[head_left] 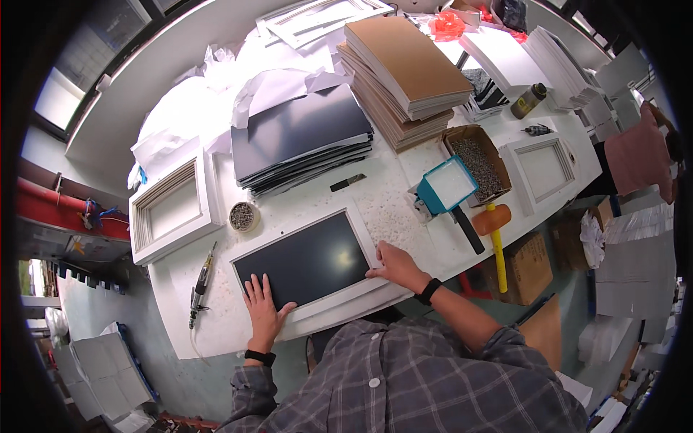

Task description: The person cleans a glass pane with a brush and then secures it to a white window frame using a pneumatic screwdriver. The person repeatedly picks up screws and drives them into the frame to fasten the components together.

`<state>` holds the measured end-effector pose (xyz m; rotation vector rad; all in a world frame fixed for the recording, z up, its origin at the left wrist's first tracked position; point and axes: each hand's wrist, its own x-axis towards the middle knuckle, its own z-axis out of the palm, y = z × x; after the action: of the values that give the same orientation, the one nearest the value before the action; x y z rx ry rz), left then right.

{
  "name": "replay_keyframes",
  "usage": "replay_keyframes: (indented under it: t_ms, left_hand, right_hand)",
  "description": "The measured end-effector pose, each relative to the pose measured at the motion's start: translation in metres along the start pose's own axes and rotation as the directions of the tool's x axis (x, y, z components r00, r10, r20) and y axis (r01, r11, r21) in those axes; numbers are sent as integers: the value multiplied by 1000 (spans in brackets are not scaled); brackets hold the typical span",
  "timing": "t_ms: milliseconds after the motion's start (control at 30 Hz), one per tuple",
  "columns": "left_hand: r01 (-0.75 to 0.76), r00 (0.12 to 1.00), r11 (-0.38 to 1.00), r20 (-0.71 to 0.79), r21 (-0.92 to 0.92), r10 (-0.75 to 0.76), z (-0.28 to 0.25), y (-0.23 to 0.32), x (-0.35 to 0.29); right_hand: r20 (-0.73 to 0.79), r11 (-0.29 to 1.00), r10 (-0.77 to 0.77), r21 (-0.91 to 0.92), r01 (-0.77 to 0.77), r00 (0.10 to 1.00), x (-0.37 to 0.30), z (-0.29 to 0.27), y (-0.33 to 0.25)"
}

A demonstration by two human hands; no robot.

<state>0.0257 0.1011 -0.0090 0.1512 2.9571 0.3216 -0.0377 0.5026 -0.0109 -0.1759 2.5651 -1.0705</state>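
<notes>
In front of me on the white table lies a white rectangular frame (328, 301) with a glossy dark panel (307, 258) set in it. My left hand (266, 312) is open at the frame's near left, its fingers spread flat over the panel's edge and the thumb out to the side. At the frame's right side my right hand (401, 265) is closed, thumb and fingers pressed together beside the white rim. Whatever those fingers pinch is hidden. A pen-shaped power screwdriver (198, 292) lies left of the frame, and a small cup of metal bits (243, 216) stands beyond it.
Stacked dark panels (299, 137) and brown boards (408, 65) stand farther back. White frames (173, 209) are piled at left. To the right are a teal square tool (442, 187), a box of small fasteners (476, 162) and a yellow-handled mallet (499, 252). Another person (635, 159) is at far right.
</notes>
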Motion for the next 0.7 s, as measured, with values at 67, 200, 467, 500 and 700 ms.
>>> replay_keyframes:
  t_ms: [67,200,467,500,700]
  left_hand:
    - [-11,1000,1000,2,1,11,1,-1,1]
    - [-31,1000,999,7,9,31,0,-12,12]
    - [-26,992,998,123,-63,34,-14,-8,21]
    - [-48,992,998,115,-41,52,-10,-12,20]
    - [-179,981,968,108,177,161,-2,-27,19]
  right_hand:
    - [-11,1000,10,-27,-11,1000,-1,6,-3]
    - [-46,994,32,-103,-37,998,1,15,-8]
    - [-21,983,111,-142,-113,994,-1,7,-23]
    - [-47,989,72,-124,-78,996,-2,12,-14]
    - [-44,998,49,-39,-51,998,4,26,4]
